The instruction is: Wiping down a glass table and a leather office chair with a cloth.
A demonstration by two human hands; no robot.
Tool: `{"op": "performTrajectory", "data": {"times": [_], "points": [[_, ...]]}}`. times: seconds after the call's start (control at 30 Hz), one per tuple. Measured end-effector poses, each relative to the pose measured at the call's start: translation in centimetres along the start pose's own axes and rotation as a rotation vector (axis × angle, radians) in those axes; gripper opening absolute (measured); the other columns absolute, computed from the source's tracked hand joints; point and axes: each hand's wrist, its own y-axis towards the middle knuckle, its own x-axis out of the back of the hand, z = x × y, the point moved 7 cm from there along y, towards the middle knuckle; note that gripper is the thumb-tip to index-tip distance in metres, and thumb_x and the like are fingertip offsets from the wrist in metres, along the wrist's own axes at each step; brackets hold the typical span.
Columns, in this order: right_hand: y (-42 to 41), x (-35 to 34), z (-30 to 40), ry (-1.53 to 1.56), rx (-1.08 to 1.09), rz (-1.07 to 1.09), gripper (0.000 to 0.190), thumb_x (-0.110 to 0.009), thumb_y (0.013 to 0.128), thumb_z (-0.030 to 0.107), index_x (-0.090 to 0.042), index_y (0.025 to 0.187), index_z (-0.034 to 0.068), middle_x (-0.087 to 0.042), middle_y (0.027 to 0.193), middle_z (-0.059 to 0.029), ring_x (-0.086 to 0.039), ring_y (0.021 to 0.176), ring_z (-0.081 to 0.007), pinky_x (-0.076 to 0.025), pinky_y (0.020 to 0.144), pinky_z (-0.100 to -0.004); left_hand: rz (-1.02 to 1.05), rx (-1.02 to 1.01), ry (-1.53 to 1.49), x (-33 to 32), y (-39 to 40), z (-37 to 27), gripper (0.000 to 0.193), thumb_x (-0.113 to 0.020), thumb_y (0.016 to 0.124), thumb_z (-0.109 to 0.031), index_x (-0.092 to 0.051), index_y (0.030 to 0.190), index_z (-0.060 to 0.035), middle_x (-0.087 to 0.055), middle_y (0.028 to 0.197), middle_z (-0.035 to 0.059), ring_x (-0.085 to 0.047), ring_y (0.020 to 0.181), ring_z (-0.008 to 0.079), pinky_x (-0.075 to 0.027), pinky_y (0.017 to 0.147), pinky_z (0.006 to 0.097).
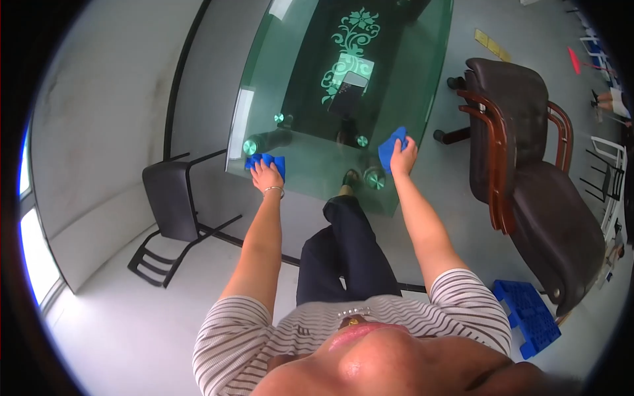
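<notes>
A glass-topped table (317, 168) stands before me, with a pale floral scroll pattern (354, 37) along its middle. Near its front left corner, my left hand (267, 177) presses on a crumpled blue cloth (278, 162) lying on the glass. A bracelet circles that wrist. At the table's right edge, my right hand (405, 157) grips a second blue cloth (389, 147) between thumb and fingers. Round metal discs, such as one front left (250, 147) and one front right (375, 179), show at the table's supports.
A dark rectangular shape (346, 99) appears mid-table; I cannot tell object from reflection. A black chair (168, 203) stands to the left, beside the wall (114, 99). Brown padded armchairs (515, 104) with wooden arms are on the right. Below them sits a blue plastic pallet (532, 317).
</notes>
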Motion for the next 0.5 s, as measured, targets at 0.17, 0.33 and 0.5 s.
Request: {"op": "performTrajectory", "data": {"times": [0.17,0.33,0.5], "points": [[2.2,-7.8,7.5,-0.355,0.309,0.007,0.053,-0.063,0.088,0.034,-0.049,0.132,0.009,-0.043,0.14,-0.0168,-0.039,0.131,-0.0359,-0.035,0.105,-0.0459,-0.136,-0.12,0.027,-4.8,3.7,-4.8,0.063,-0.046,0.097,-0.041,-0.03,0.149,-0.0096,-0.032,0.152,0.0193,-0.028,0.14,0.0409,-0.024,0.112,0.0519],[2.4,-9.1,7.5,-0.545,0.396,0.004,0.065,-0.062,0.087,0.032,-0.037,0.143,0.01,-0.033,0.148,-0.0155,-0.03,0.138,-0.0339,-0.026,0.109,-0.0484,-0.323,-0.049,-0.021,-4.1,7.4,-9.3,0.065,-0.049,0.096,-0.033,-0.025,0.15,-0.0056,-0.028,0.152,0.026,-0.025,0.139,0.0456,-0.022,0.113,0.0527],[2.5,-8.9,7.5,-0.533,0.374,0.016,0.065,-0.061,0.086,0.031,-0.038,0.144,0.011,-0.034,0.147,-0.0172,-0.03,0.137,-0.0365,-0.025,0.108,-0.0506,-0.318,-0.155,-0.015,-2.8,11.8,-12.8,0.067,-0.049,0.095,-0.034,-0.024,0.151,-0.0056,-0.026,0.152,0.0265,-0.023,0.14,0.0461,-0.021,0.113,0.0537]]}}
